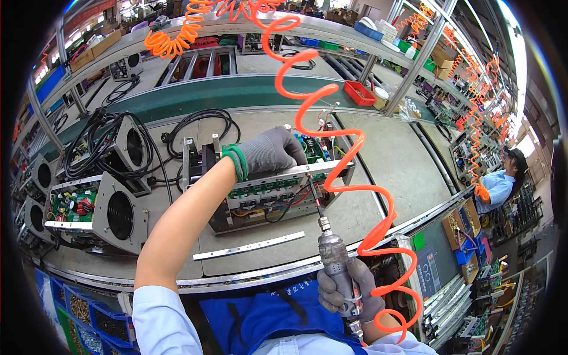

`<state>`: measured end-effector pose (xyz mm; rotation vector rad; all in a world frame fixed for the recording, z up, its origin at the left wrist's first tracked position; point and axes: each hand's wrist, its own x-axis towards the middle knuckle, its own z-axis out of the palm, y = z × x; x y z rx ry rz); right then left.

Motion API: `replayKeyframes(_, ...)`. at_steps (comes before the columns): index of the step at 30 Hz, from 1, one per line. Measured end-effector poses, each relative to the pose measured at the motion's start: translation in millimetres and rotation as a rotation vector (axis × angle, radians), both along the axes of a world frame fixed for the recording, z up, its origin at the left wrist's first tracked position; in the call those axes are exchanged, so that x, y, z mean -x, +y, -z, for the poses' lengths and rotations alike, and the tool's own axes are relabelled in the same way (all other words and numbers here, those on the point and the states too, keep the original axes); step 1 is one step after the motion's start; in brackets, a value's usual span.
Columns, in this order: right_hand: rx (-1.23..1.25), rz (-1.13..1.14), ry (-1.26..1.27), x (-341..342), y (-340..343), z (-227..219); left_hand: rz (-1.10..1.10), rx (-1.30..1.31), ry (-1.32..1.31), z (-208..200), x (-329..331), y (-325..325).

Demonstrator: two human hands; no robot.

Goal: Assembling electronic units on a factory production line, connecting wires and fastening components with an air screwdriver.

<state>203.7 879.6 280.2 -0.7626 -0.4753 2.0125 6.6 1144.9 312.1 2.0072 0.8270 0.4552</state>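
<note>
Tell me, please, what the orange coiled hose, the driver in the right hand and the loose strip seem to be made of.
Hose: probably plastic; glossy surface, regular coils. Driver: likely metal; dull grey, scuffed body. Loose strip: apparently metal, perhaps aluminium; pale satin silver, hole-like spots.

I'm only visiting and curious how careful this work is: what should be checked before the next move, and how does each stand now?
1. Power driver held in the right hand: ok.
2. Left hand at the metal rail of the circuit unit: ok.
3. Both hands gloved: ok.
4. Driver's tip seated in a screw: cannot tell; too small.
5. Orange coiled hose not touching the unit: cannot tell; it crosses in front in this view.
6. No loose parts before the unit: not ok; a metal strip lies there.
</note>
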Motion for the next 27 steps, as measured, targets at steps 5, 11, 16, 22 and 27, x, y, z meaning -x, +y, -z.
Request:
replayKeyframes(5, -0.114, -0.001, -0.114, -2.8, -5.7, 4.5, -0.291, 0.163, -0.24, -5.7, 12.4, 13.7)
replayKeyframes(11, -0.136, -0.287, -0.378, -6.3, -4.0, 0.1, -0.448, 0.384, -0.658, -13.7, 50.1, -3.9)
replayKeyframes(16, -0.158, -0.44, -0.53, 23.0, 11.4, -8.0, -0.407, 0.046, -0.364, -23.9, 78.9, -47.0)
replayKeyframes(22, -0.214, -0.455, -0.513, 44.3, 25.0, 0.0, -0.329, -0.348, 0.031, -9.6, 118.0, -66.3)
replayKeyframes(27, -0.252, -0.472, -0.451, 50.2, 27.9, 0.6, -0.337, -0.428, 0.231, -4.9, 130.8, -64.9)
